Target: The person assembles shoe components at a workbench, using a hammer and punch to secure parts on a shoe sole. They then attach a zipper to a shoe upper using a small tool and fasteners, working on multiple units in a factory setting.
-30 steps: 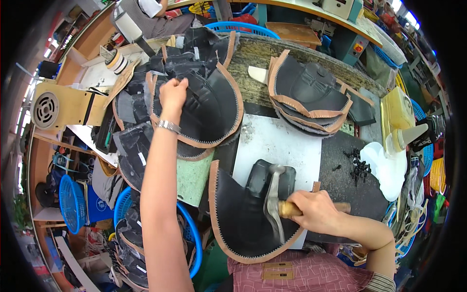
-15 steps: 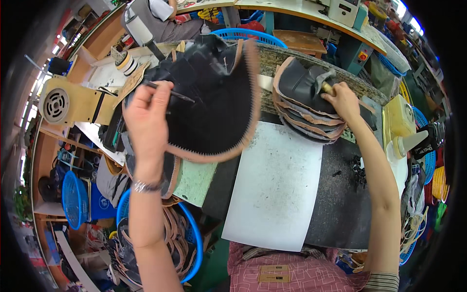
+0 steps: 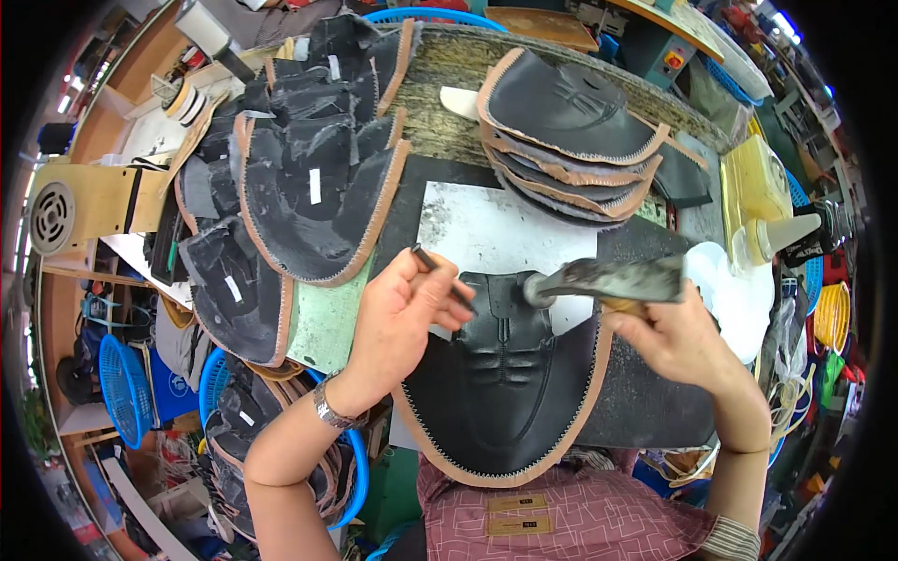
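Note:
A black leather shoe upper [image 3: 505,402], with a tan zigzag-stitched edge, lies in front of me, its far part on a white sheet [image 3: 458,210]. Above its left side, my left hand [image 3: 398,313] grips a thin dark metal rod that looks like a punch [image 3: 427,259]. My right hand [image 3: 678,341] is wrapped around a hammer [image 3: 617,279], whose round face hovers at the upper's far right side. Whether hammer or rod touches the leather I cannot tell. The hammer's handle is mostly hidden by my fingers.
Several uppers [image 3: 313,224] lie inside-out at the left, and a stack [image 3: 571,107] sits at the far right. A blue basket [image 3: 360,477] of uppers stands below left. A yellowish container [image 3: 758,192] and a white-nozzled bottle [image 3: 772,238] stand on the right.
My right hand has lifted the hammer from the right stack and brought it nearer. My left hand has moved from the left pile to the middle with the rod. An upper now lies before me.

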`<action>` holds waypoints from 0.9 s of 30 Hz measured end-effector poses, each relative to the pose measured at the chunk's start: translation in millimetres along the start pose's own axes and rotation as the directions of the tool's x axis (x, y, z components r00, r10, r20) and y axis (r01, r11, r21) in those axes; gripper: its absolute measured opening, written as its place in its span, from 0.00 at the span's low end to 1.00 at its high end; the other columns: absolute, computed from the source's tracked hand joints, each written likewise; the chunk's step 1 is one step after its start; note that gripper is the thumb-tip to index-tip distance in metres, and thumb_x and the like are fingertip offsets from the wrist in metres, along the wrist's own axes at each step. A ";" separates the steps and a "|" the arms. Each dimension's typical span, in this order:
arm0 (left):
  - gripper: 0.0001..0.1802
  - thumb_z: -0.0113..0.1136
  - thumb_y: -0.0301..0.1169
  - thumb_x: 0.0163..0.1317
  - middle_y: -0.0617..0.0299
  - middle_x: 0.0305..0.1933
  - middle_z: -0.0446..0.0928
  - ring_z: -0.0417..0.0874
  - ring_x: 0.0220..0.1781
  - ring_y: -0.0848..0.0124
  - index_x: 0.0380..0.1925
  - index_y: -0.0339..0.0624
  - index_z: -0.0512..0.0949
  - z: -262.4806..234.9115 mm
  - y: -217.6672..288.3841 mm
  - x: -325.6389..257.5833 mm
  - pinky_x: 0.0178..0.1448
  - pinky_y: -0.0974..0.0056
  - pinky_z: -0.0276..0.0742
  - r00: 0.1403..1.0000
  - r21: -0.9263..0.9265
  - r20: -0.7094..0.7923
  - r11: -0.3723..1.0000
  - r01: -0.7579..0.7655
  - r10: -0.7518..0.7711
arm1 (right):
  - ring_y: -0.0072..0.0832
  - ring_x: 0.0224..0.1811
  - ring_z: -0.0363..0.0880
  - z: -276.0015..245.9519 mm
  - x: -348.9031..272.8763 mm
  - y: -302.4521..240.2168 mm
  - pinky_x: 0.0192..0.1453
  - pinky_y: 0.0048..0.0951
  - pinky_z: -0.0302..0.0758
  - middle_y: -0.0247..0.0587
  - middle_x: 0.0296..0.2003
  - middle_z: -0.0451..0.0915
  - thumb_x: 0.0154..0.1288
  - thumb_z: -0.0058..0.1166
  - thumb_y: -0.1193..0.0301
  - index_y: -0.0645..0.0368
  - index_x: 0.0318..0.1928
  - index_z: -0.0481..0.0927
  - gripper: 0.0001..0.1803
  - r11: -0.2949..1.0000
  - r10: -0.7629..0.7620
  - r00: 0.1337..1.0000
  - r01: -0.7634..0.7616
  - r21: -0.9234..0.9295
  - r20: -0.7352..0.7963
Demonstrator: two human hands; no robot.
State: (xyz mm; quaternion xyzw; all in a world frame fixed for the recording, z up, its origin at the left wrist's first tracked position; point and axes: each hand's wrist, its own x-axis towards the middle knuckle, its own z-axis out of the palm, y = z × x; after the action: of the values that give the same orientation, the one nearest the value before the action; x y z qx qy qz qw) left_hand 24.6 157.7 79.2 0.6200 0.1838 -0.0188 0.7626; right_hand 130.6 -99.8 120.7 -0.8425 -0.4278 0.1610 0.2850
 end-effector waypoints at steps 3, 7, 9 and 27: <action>0.05 0.51 0.25 0.66 0.54 0.35 0.79 0.81 0.33 0.74 0.38 0.35 0.69 7.3 -26.4 8.6 0.38 0.71 0.79 0.991 0.110 0.033 0.986 -0.129 0.126 | 0.49 0.25 0.75 22.2 1.5 4.0 0.28 0.41 0.73 0.51 0.25 0.75 0.60 0.55 0.68 0.62 0.43 0.76 0.13 0.988 -0.151 0.988 0.152 0.026 -0.019; 0.05 0.51 0.25 0.66 0.54 0.36 0.80 0.82 0.35 0.74 0.37 0.34 0.68 9.9 -32.2 15.3 0.41 0.71 0.79 0.993 0.302 0.019 0.946 -0.114 0.114 | 0.50 0.26 0.76 31.6 -3.1 5.6 0.29 0.42 0.73 0.53 0.25 0.76 0.62 0.54 0.65 0.63 0.44 0.75 0.15 0.998 -0.027 0.996 0.032 -0.053 0.080; 0.05 0.51 0.25 0.66 0.55 0.35 0.81 0.82 0.36 0.74 0.37 0.34 0.69 10.8 -32.7 16.6 0.41 0.71 0.79 0.992 0.329 0.029 0.936 -0.124 0.121 | 0.50 0.26 0.76 31.0 -3.2 2.4 0.29 0.42 0.74 0.54 0.25 0.76 0.62 0.53 0.64 0.63 0.44 0.75 0.16 0.999 0.009 0.996 -0.005 -0.054 0.086; 0.11 0.52 0.30 0.66 0.55 0.29 0.80 0.82 0.30 0.73 0.31 0.31 0.73 8.8 -35.4 17.9 0.35 0.69 0.79 0.952 0.459 0.081 0.837 -0.298 0.295 | 0.46 0.25 0.77 40.6 -6.7 8.2 0.29 0.37 0.73 0.48 0.24 0.77 0.62 0.51 0.67 0.62 0.38 0.79 0.11 0.994 0.055 0.988 -0.042 0.097 -0.141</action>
State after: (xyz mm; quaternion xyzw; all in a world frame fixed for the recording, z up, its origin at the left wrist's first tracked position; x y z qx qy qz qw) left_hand 34.5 144.7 42.0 0.8054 0.0730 0.0536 0.5857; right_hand 110.9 -95.1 83.9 -0.8477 -0.3776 0.1267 0.3503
